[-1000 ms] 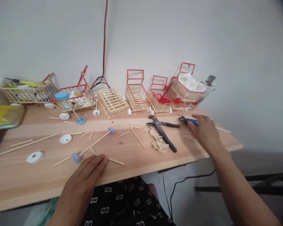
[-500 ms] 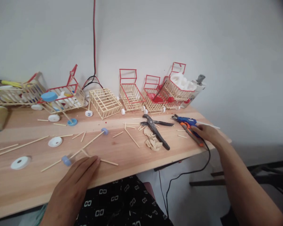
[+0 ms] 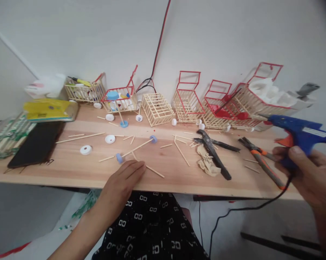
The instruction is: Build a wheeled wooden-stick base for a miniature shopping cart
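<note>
- Gripping blue glue gun [image 3: 301,130] in right hand [image 3: 308,173], closed round handle, raised over right end of tabletop [image 3: 174,183]; nozzle toward left. Judged best: wrist steady, light pressure on orange trigger [image 3: 286,139].
- Resting left hand [image 3: 125,178] palm down at front edge, over loose stick [image 3: 155,171]; cannot tell whether pinched or merely pressed, thumb hidden.
- Ranged along back edge: red-trimmed stick carts [image 3: 188,104], plus unpainted stick basket [image 3: 157,110] near middle.
- Lying right of middle: black-handled tool [image 3: 213,152], touching crumpled tan paper [image 3: 207,164]. Nearer right end: orange-handled pliers [image 3: 268,169]. Advisable: keep black cord [image 3: 283,187] from snagging on these.
- Lying just beyond left fingertips: stick axle [image 3: 138,147] with two blue wheels, slanted toward back edge. Advisable: avoid nudging.
- Placed farther left, well short of back edge: two white caps, nearer one [image 3: 86,150] closer to front edge.
- For loose stick: press flat, fingertips well away from hot nozzle.
</note>
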### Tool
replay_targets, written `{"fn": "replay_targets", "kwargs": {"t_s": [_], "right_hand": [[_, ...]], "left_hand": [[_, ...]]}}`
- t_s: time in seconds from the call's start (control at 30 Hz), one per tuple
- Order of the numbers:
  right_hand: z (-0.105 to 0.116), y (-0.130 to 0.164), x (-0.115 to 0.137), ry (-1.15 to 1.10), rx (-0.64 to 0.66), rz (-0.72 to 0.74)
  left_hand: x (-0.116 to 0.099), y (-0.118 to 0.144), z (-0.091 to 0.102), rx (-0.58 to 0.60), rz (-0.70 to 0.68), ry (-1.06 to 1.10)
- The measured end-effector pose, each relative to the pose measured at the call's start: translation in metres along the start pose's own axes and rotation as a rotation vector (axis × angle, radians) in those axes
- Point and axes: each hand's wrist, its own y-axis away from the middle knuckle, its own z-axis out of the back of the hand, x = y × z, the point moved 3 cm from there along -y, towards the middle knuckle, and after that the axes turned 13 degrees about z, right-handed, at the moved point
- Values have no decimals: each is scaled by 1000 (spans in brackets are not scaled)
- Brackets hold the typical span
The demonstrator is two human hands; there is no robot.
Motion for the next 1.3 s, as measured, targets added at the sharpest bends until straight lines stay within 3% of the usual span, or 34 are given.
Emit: {"fn": "replay_targets", "kwargs": {"t_s": [0.07, 0.13, 0.3, 0.4, 0.6, 0.73, 1.3], "right_hand": [[-30, 12, 21, -280, 131, -142], [-60, 25, 42, -370, 287, -178], [-110, 58, 74, -420, 741, -13], [-122, 69, 86, -413, 870, 94], [-139, 79, 103, -215, 978, 310], [-147, 84, 113, -70, 937, 457], [-148, 83, 121, 44, 929, 589]], "left_hand": [[1, 0, 1, -5, -2, 23], [3, 0, 1, 1, -2, 32], [4, 1, -2, -3, -9, 18], [4, 1, -2, 7, -10, 14], [3, 3, -2, 3, -28, 4], [1, 2, 0, 7, -24, 4], [-2, 0, 0, -42, -63, -24]]}}
